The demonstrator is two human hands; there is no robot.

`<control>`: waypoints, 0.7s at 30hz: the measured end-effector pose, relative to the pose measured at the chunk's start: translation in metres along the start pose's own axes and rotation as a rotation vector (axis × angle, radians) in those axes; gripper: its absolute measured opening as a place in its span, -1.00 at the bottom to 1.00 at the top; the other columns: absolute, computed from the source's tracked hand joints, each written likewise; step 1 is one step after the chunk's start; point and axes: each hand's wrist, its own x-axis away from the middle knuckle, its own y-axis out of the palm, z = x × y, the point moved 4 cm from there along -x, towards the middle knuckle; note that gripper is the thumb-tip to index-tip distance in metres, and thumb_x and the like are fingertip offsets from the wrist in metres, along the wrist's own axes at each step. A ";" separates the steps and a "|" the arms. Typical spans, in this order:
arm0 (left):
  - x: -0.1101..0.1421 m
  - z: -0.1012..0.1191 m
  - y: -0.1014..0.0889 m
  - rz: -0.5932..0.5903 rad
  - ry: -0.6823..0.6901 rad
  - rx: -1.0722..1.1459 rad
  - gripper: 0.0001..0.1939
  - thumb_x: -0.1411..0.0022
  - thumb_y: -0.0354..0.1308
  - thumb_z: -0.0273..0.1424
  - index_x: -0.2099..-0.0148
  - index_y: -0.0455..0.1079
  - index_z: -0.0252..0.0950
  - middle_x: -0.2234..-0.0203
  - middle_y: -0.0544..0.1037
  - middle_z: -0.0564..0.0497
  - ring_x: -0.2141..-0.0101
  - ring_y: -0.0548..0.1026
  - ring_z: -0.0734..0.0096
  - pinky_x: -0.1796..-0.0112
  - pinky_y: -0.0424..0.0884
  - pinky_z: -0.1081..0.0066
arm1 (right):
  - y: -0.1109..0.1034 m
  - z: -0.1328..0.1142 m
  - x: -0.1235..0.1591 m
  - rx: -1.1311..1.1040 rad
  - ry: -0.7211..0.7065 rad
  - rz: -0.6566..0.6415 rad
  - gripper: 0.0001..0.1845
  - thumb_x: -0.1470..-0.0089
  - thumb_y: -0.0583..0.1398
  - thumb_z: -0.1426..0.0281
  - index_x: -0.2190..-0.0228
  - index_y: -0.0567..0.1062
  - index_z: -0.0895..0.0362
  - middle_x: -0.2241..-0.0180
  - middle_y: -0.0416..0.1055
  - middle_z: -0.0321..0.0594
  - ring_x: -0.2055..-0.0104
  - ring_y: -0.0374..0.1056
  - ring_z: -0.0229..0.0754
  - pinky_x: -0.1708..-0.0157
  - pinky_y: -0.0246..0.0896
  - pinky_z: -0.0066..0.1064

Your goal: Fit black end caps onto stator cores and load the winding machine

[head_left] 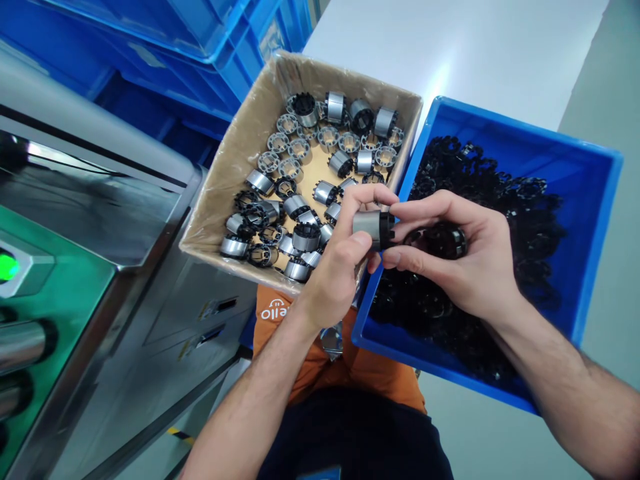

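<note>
My left hand [336, 270] is closed around a silver stator core [367, 228], which lies sideways with a toothed black plastic end piece facing right. My right hand [477, 257] is closed too, with a dark, glossy plastic ring [445, 241] held in the curl of its fingers. The right thumb and fingertips reach the black end of the core. Both hands are above the place where a lined cardboard box [220, 180] and a blue bin [597, 200] meet. Several similar cores, some with black ends and some bare, stand or lie in the box.
Loose black plastic rings [525, 233] fill much of the blue bin. Stacked blue crates [190, 73] are behind the box at the upper left. A metal machine with a green panel [65, 280] borders the left side. A white table [390, 40] lies beyond.
</note>
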 end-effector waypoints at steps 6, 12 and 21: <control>-0.001 0.001 -0.001 -0.032 -0.007 -0.067 -0.55 -0.71 0.19 0.08 -0.41 0.46 0.00 -0.04 0.53 -0.05 0.21 0.48 0.22 0.29 0.52 0.26 | 0.000 -0.003 -0.002 -0.030 -0.009 -0.012 -0.66 -0.13 0.76 0.35 0.08 0.91 -0.08 0.18 0.84 -0.29 0.09 0.82 -0.01 -0.04 0.83 -0.11; 0.002 0.002 0.003 -0.021 -0.012 -0.016 -0.58 -0.75 0.18 0.06 -0.43 0.46 0.04 -0.07 0.60 -0.02 0.17 0.63 0.21 0.23 0.60 0.23 | 0.002 0.003 -0.003 -0.166 0.058 -0.035 -0.60 -0.09 0.78 0.34 0.05 0.92 -0.11 0.23 0.81 -0.38 0.37 0.69 -0.19 0.25 0.77 -0.27; -0.005 0.007 0.000 0.082 0.019 -0.148 -0.32 -0.64 0.25 0.38 -0.15 0.67 -0.14 0.26 0.72 -0.02 0.44 0.66 0.31 0.48 0.54 0.34 | -0.009 -0.011 -0.002 -0.029 -0.073 -0.059 -0.72 -0.48 0.57 0.21 -0.16 0.83 -0.19 0.18 0.79 -0.34 0.45 0.64 -0.20 0.50 0.62 -0.31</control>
